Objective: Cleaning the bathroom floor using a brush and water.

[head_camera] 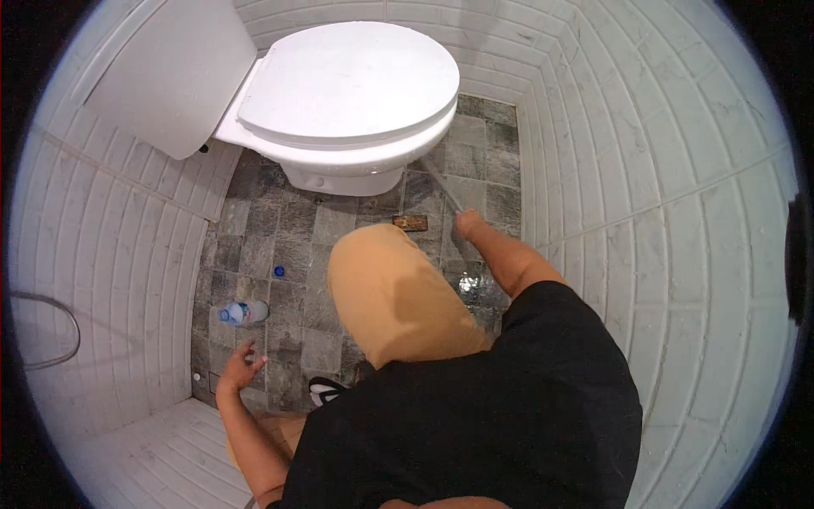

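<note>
My right hand [469, 224] grips a thin, light-coloured handle [440, 181]. It slants toward the base of a white toilet [356, 89] with its lid down, and its far end is hidden beneath the bowl's rim. Lower left, my left hand [239, 369] hangs over the floor with its fingers apart and nothing in them. Just beyond those fingertips a clear plastic bottle [245, 312] lies on its side. A small blue cap [278, 271] rests on the tiles farther up. Near my knee is a small brown rectangular object [410, 223], its kind unclear.
Dark grey tiles [321, 289] cover the floor, with a wet, shiny patch [469, 283] by my right arm. White tiled walls [591, 159] stand close on both sides. A metal hose [75, 331] loops along the left wall. My sandal [325, 389] shows below.
</note>
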### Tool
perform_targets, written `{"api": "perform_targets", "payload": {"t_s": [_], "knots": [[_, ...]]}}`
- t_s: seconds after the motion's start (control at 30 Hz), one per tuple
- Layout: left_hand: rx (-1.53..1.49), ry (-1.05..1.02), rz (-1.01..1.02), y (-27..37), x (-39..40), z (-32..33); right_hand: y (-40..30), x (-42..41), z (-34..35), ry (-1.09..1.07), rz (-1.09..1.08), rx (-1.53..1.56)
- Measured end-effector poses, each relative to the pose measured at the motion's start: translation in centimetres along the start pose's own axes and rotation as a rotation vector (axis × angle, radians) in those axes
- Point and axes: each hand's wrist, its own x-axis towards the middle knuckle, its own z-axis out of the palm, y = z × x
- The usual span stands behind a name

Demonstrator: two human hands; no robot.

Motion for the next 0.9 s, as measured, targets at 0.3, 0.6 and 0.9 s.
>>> {"api": "perform_targets", "payload": {"t_s": [0.3, 0.6, 0.9], "knots": [[0.014, 0.044, -0.045, -1.1, 0.3, 0.5, 2.5, 1.2, -4.1, -0.132, 0.009, -0.169], [-0.085, 0.032, -0.013, -0.7, 3.2, 0.6, 2.6, 4.7, -3.5, -0.089, 0.422, 0.25], [-0.132, 0.016, 0.035, -1.9, 3.8, 1.5, 0.7, 10.1, -7.1, 0.057, 0.483, 0.521]]}}
